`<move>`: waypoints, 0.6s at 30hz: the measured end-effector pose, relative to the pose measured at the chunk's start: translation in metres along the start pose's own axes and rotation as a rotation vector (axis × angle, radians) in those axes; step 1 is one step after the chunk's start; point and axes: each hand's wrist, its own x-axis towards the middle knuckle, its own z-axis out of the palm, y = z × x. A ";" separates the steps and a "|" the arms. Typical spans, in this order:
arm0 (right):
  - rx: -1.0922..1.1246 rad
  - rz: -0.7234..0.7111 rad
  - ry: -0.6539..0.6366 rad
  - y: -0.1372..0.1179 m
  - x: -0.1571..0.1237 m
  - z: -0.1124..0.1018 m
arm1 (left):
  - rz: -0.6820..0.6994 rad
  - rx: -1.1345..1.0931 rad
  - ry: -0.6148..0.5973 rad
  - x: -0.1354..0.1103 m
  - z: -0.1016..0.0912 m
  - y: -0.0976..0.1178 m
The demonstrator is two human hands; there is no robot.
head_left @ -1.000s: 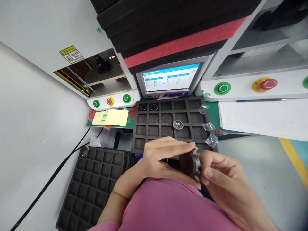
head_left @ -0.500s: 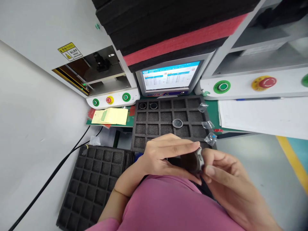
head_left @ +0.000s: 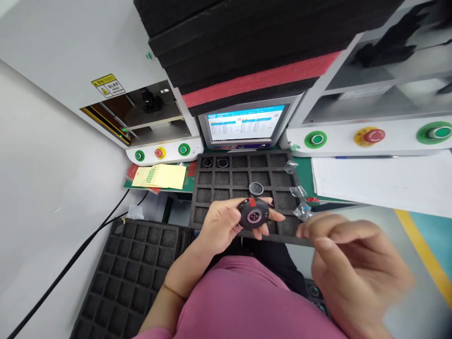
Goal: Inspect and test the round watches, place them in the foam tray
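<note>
My left hand (head_left: 221, 226) grips a round black smartwatch case (head_left: 253, 217) by its edge. Its back faces up, showing a ringed sensor and a strip of red tape (head_left: 252, 202) at the rim. To the right, apart from the case, my right hand (head_left: 349, 254) has thumb and fingers pinched together, somewhat blurred; what they hold, if anything, is not clear. Beneath and beyond the hands lies a black foam tray (head_left: 240, 195) with square pockets. Another watch case (head_left: 256, 189) rests on it, and two more, a left one (head_left: 206, 162) and a right one (head_left: 222, 163), sit in far-left pockets.
Crumpled clear film (head_left: 302, 211) lies on the tray's right edge. A second foam tray (head_left: 137, 254) is at lower left. Behind stand a screen (head_left: 245, 125) and machines with buttons (head_left: 158, 153). Black foam (head_left: 247, 42) overhangs the screen. Papers (head_left: 374, 181) lie at right.
The watch case has turned from edge-on to back-up and moved left in my left hand. My right hand has left the case, moving right.
</note>
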 end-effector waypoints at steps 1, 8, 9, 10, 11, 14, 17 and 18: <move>-0.073 -0.086 0.008 0.000 -0.001 -0.002 | -0.051 -0.083 0.001 -0.001 0.001 0.003; -0.072 -0.160 -0.180 0.004 -0.002 0.009 | -0.159 -0.096 0.095 -0.013 0.015 0.008; -0.071 -0.141 -0.176 0.004 -0.003 0.011 | -0.146 -0.021 0.120 -0.015 0.016 0.007; -0.080 -0.134 -0.162 0.003 -0.003 0.013 | -0.132 0.060 0.145 -0.018 0.018 0.007; -0.095 -0.137 -0.144 0.003 -0.004 0.015 | -0.123 0.134 0.167 -0.019 0.019 0.007; -0.126 -0.159 -0.106 0.001 -0.007 0.016 | -0.101 0.238 0.165 -0.022 0.022 0.006; -0.130 -0.191 -0.122 0.001 -0.008 0.015 | -0.067 0.237 0.143 -0.021 0.024 0.006; -0.135 -0.216 -0.133 0.002 -0.009 0.014 | -0.058 0.241 0.152 -0.021 0.024 0.005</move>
